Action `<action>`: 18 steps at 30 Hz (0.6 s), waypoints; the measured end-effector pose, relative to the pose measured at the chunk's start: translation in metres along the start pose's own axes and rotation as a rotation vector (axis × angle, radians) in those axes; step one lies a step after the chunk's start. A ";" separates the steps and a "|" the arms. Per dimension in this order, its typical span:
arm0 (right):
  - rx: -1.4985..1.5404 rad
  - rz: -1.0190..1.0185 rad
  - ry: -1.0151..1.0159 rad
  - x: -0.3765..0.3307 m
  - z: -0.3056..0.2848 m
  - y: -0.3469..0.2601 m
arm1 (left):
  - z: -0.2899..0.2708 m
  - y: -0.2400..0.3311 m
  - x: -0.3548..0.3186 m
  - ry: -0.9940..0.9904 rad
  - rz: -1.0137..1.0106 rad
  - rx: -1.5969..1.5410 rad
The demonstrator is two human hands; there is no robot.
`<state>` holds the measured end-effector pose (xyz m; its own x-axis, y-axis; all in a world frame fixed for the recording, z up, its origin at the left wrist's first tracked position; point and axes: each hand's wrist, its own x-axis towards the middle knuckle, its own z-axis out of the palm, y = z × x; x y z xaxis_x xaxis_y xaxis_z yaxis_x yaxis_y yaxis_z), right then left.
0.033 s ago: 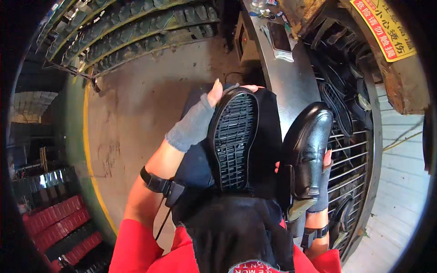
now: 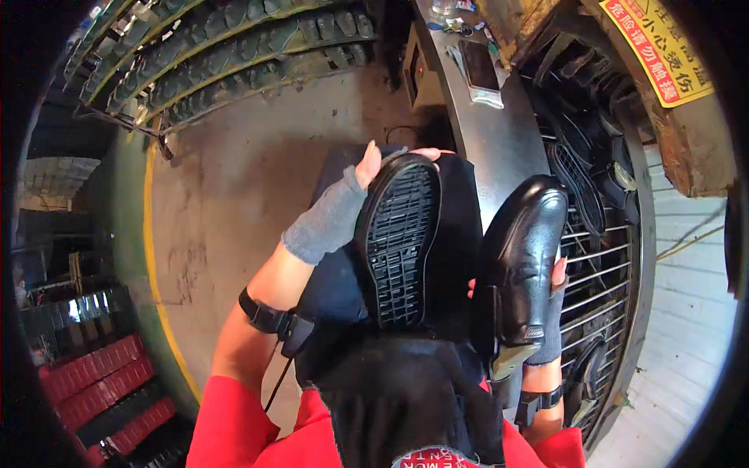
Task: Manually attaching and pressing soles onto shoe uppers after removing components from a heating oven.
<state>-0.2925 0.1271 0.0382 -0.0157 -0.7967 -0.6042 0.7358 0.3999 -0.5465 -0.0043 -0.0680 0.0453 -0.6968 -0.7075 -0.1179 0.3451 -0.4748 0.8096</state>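
My left hand [image 2: 331,207], in a grey fingerless glove, grips a black shoe sole [image 2: 402,234] around its far end. The sole lies over my lap with its ribbed, gridded face up. On the right, my right hand [image 2: 558,285] is wrapped around a glossy black leather shoe [image 2: 524,249] from beneath. Fingertips show on both sides of the shoe, and the palm is hidden under it. A pale shoe last [image 2: 513,359] sticks out at its near end. The shoe and the sole are held apart, toes pointing away from me.
A metal bench [image 2: 488,136] runs along the right, with a phone [image 2: 479,64] on a cloth. Beside it, a barred rack [image 2: 597,273] holds black soles and shoes. Shelves of shoes [image 2: 257,47] stand far left, dark red pieces [image 2: 101,374] at lower left. A yellow warning sign [image 2: 663,51] hangs upper right.
The sole in my left hand has tipped very slightly. The shoe in my right hand has shifted a touch. Both grips stay the same.
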 end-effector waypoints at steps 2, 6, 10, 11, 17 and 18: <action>0.048 -0.029 -0.024 0.000 0.015 -0.002 | 0.002 0.001 -0.004 -0.012 0.037 0.063; 0.177 0.025 -0.342 0.026 0.040 0.020 | 0.021 0.022 -0.002 -0.031 0.111 -0.282; -0.046 0.101 -0.273 0.046 0.053 0.052 | 0.015 0.016 0.015 0.015 0.182 -0.204; -0.133 0.071 -0.248 0.045 0.057 0.055 | 0.015 0.016 0.018 0.014 0.198 -0.202; -0.243 0.032 -0.151 0.040 0.052 0.059 | 0.022 0.035 0.012 -0.195 0.248 0.487; -0.243 0.058 -0.155 0.042 0.051 0.058 | 0.023 0.033 0.016 -0.145 0.051 0.128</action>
<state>-0.2160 0.0937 0.0113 0.1388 -0.8217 -0.5527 0.5484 0.5285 -0.6480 -0.0186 -0.0831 0.0829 -0.7670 -0.6417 0.0013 0.3057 -0.3635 0.8800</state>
